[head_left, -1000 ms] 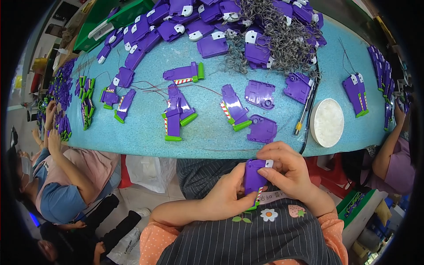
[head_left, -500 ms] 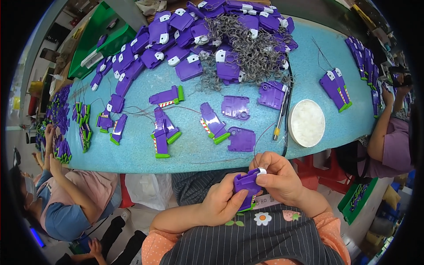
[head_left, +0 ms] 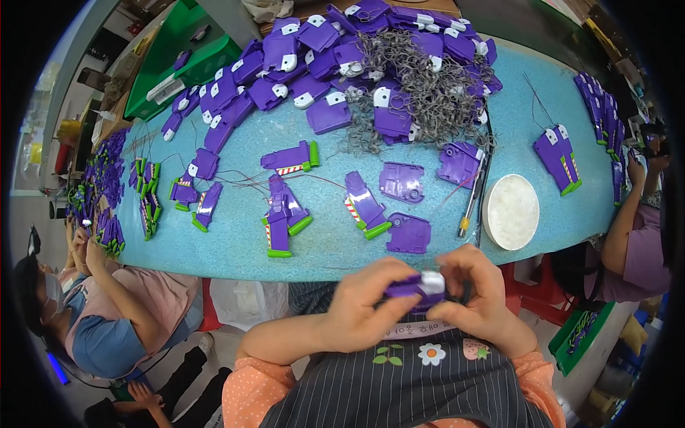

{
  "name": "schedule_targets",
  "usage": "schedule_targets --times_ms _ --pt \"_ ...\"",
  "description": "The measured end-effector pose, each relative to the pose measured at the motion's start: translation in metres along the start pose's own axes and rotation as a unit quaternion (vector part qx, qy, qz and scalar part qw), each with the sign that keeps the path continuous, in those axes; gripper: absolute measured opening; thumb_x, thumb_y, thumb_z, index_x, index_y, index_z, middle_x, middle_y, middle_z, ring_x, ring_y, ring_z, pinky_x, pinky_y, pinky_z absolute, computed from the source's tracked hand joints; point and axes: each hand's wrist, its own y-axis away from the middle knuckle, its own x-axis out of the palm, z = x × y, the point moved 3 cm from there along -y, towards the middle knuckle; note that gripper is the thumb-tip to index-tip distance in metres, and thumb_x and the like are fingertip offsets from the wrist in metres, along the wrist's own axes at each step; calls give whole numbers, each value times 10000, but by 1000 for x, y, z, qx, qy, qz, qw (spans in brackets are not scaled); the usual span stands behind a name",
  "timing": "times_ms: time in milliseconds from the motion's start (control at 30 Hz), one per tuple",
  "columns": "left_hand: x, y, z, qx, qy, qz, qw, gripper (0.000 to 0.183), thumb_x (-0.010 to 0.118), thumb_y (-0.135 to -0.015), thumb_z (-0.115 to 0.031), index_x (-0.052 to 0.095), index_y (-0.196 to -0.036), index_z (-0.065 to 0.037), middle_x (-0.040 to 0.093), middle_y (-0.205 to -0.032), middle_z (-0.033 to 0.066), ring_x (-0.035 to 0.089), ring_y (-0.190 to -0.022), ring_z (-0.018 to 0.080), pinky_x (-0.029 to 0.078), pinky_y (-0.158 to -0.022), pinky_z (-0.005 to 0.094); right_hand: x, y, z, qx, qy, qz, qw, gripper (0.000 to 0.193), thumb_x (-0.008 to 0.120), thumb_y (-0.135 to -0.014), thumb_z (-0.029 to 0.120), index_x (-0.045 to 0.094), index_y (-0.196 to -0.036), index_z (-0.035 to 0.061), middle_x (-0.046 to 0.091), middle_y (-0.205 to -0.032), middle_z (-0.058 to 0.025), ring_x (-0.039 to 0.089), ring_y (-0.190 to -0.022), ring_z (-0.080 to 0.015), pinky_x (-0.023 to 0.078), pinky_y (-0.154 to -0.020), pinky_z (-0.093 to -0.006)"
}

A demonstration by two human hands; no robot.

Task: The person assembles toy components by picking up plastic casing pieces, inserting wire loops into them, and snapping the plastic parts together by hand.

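A purple plastic part with a white rounded end [head_left: 430, 282] is in front of my apron, tilted and slightly blurred. My left hand [head_left: 371, 305] pinches its left side between thumb and fingers. Around its right end curves my right hand [head_left: 477, 296], the thumb against the lower edge and the index finger arched near the white end; a gap shows inside that curve. On the table just beyond lie loose purple shell halves [head_left: 409, 234] and an assembled purple piece with a green foot [head_left: 365, 205].
Purple parts [head_left: 328, 114] and a tangle of grey wire rings [head_left: 435, 96] are heaped at the back. A white round bowl [head_left: 511, 212] and a pen-like tool [head_left: 468, 210] lie to the right. Co-workers sit at left [head_left: 114, 314] and right [head_left: 628, 235].
The purple part has been turned, its white end now facing up. My right fingers have spread from their pinch on the white end. The table scene has shifted slightly right in view.
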Motion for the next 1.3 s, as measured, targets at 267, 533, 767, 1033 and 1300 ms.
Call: schedule_targets --times_ms 267,533,767,1033,1300 --pt "9 14 26 -69 200 -129 969 199 528 -926 -95 479 -1083 17 580 -963 42 520 -849 62 439 -741 219 16 14 -11 106 -26 86 990 148 643 -838 105 578 -905 -9 516 -563 -43 476 -461 -103 373 -441 -251" --pt "16 13 21 -80 123 -136 980 178 515 -920 -57 468 -1066 33 574 -956 52 524 -844 81 428 -754 222 17 2 -25 37 -57 58 996 151 638 -838 116 592 -885 -20 535 -718 -96 540 -641 -171 417 -567 -290" --pt "18 8 13 45 15 -72 996 205 549 -858 -21 457 -1030 41 532 -1006 155 531 -938 262 423 -840 357 12 9 -14 -20 14 60 998 190 653 -817 135 576 -890 -23 545 -769 -128 553 -651 -270 437 -579 -339" --pt "-79 -79 -12 59 -414 -99 903 473 584 -759 -17 439 -1204 52 518 -1159 241 489 -1114 375 374 -964 404 -91 0 10 -28 -11 -308 951 283 670 -769 59 556 -1024 15 608 -912 -51 564 -789 -113 446 -726 -238" --pt "-127 -134 33 86 -588 -46 803 420 640 -750 -71 517 -1142 16 551 -1120 178 504 -1049 347 412 -902 398 -185 -41 -78 -17 456 -310 834 218 700 -756 136 605 -885 -12 582 -807 -104 533 -753 -234 429 -682 -329"
